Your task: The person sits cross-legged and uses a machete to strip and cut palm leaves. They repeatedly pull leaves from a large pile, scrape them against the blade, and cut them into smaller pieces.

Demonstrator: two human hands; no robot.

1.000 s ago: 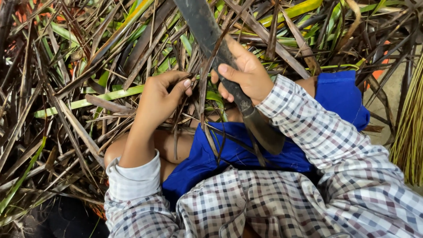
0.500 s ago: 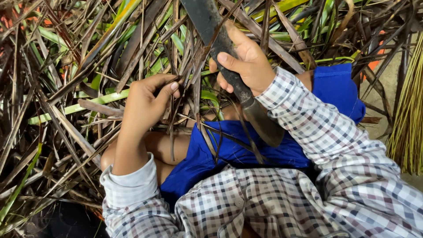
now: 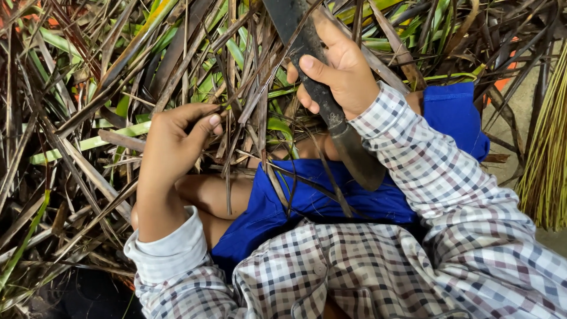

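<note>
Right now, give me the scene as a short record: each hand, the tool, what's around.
left hand: closed on thin dry leaf strips, pinched between thumb and fingers
right hand: gripping a large dark knife
large dark knife: wooden handle end points down toward the lap, blade runs up out of frame
leaf pile: dry brown and green fronds, covering the ground ahead and to the left
clothing: checked shirt, blue shorts
bundle of thin sticks: at the right edge, yellow-green
</note>
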